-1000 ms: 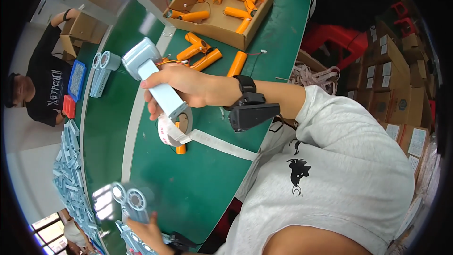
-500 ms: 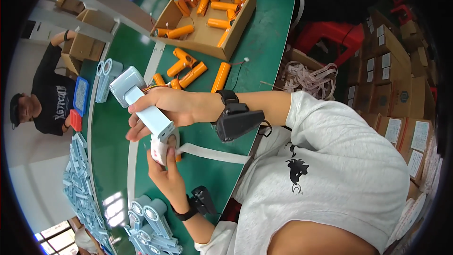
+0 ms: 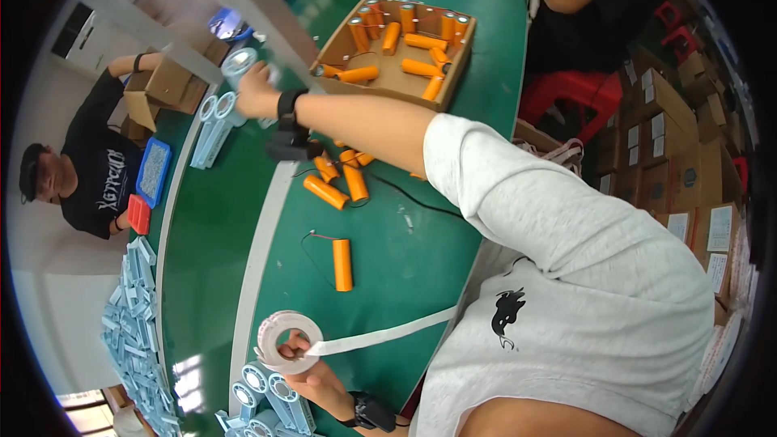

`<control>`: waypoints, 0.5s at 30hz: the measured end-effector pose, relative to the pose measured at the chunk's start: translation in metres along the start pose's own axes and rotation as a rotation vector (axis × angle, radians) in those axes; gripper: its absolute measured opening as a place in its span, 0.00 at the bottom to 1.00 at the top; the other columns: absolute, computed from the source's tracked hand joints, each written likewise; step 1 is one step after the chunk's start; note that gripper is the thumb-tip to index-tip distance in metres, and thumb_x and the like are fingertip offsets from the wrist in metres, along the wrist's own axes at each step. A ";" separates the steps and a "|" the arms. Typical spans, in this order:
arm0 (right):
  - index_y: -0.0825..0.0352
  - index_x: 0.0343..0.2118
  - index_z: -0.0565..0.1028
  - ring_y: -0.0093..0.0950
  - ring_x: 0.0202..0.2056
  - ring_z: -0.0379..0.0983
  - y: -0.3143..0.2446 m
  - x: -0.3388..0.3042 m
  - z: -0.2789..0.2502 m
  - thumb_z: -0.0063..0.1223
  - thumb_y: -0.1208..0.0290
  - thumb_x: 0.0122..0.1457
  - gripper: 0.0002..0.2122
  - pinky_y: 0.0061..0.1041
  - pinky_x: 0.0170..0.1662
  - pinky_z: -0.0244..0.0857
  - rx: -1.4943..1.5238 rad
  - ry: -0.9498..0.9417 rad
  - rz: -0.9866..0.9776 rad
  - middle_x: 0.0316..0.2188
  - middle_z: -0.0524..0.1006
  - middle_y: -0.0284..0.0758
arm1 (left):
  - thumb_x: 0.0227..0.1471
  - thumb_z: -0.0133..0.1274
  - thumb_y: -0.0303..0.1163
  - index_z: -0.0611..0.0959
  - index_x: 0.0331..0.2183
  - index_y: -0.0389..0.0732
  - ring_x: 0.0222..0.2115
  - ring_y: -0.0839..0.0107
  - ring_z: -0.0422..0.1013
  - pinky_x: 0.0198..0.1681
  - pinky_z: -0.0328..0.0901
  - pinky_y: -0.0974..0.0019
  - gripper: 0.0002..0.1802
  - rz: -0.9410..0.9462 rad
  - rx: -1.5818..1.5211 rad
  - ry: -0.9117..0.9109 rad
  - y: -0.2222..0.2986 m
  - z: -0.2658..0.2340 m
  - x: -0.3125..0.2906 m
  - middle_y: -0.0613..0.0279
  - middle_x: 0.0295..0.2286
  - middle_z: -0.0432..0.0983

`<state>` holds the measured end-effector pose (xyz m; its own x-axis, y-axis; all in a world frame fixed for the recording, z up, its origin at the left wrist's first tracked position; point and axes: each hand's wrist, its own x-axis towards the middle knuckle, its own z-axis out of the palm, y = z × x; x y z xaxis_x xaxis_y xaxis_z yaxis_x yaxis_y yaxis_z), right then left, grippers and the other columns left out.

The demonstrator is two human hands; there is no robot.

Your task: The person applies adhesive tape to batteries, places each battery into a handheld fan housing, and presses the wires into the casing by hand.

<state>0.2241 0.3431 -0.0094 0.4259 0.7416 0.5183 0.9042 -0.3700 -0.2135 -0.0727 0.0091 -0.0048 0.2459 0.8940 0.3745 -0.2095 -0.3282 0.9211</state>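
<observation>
My right hand [image 3: 257, 93] reaches out across the table, its fingers closed on a light blue handheld fan housing [image 3: 240, 65] with a round head. Most of its handle is hidden behind the hand. Low in the view, my left hand [image 3: 303, 356] holds a roll of white tape [image 3: 275, 330], fingers through its core. From the roll a loose strip [image 3: 388, 336] stretches right to the table edge. Between the two hands lies a single orange cylindrical battery [image 3: 343, 265] with thin wires. Several more orange batteries [image 3: 354, 176] lie under my right forearm.
A cardboard box [image 3: 384, 81] of orange batteries stands at the far side. Fan housings [image 3: 212, 131] lie beyond the pale strip, others [image 3: 271, 392] near my left hand, and a heap [image 3: 133, 332] further left. A co-worker [image 3: 97, 154] sits opposite; another [image 3: 583, 16] is at upper right.
My right hand has carried the fan housing away from the tape roll, toward the far left. My left hand, with the tape, sits lower in the view. The single battery has come into sight.
</observation>
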 end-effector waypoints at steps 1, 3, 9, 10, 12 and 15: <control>0.74 0.33 0.76 0.43 0.39 0.63 0.013 0.008 0.010 0.47 0.69 0.45 0.15 0.43 0.36 0.57 0.166 0.012 0.172 0.35 0.69 0.58 | 0.50 0.49 0.44 0.67 0.42 0.35 0.37 0.66 0.62 0.50 0.55 0.60 0.24 -0.044 -0.079 0.040 0.004 0.001 0.000 0.60 0.31 0.65; 0.74 0.34 0.76 0.46 0.40 0.63 0.007 0.010 0.010 0.48 0.68 0.45 0.15 0.47 0.40 0.57 0.339 0.012 0.316 0.37 0.69 0.59 | 0.52 0.44 0.44 0.69 0.38 0.35 0.37 0.63 0.62 0.50 0.54 0.58 0.21 -0.136 -0.233 0.141 0.007 -0.001 -0.001 0.58 0.29 0.66; 0.66 0.48 0.66 0.43 0.48 0.61 -0.064 0.032 -0.020 0.51 0.66 0.45 0.24 0.52 0.46 0.55 -0.148 -0.060 -0.364 0.41 0.68 0.48 | 0.46 0.50 0.51 0.68 0.41 0.37 0.35 0.63 0.62 0.41 0.55 0.59 0.29 -0.192 -0.315 0.168 0.026 -0.007 -0.019 0.60 0.33 0.63; 0.61 0.48 0.66 0.42 0.46 0.63 -0.058 0.048 0.008 0.51 0.66 0.45 0.23 0.54 0.46 0.53 -0.102 0.230 -0.673 0.39 0.70 0.44 | 0.45 0.51 0.53 0.67 0.41 0.37 0.34 0.63 0.62 0.40 0.56 0.60 0.30 -0.196 -0.341 0.132 0.030 -0.002 -0.020 0.61 0.34 0.63; 0.56 0.48 0.66 0.40 0.45 0.65 -0.043 0.066 0.050 0.51 0.67 0.45 0.23 0.56 0.46 0.52 -0.057 0.533 -0.979 0.37 0.72 0.40 | 0.44 0.52 0.54 0.67 0.41 0.38 0.34 0.63 0.61 0.38 0.56 0.60 0.32 -0.189 -0.361 0.092 0.033 0.002 -0.019 0.62 0.34 0.62; 0.53 0.46 0.67 0.39 0.43 0.67 -0.046 0.054 0.061 0.53 0.70 0.44 0.22 0.54 0.47 0.50 -0.251 -0.156 -0.890 0.37 0.72 0.36 | 0.48 0.48 0.52 0.67 0.41 0.37 0.36 0.64 0.61 0.44 0.55 0.57 0.29 -0.093 -0.410 0.062 0.031 0.000 -0.018 0.61 0.34 0.63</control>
<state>0.2074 0.4347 -0.0225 -0.4035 0.8696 0.2846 0.8735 0.2734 0.4029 -0.0834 -0.0169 0.0171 0.2268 0.9349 0.2730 -0.5513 -0.1079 0.8273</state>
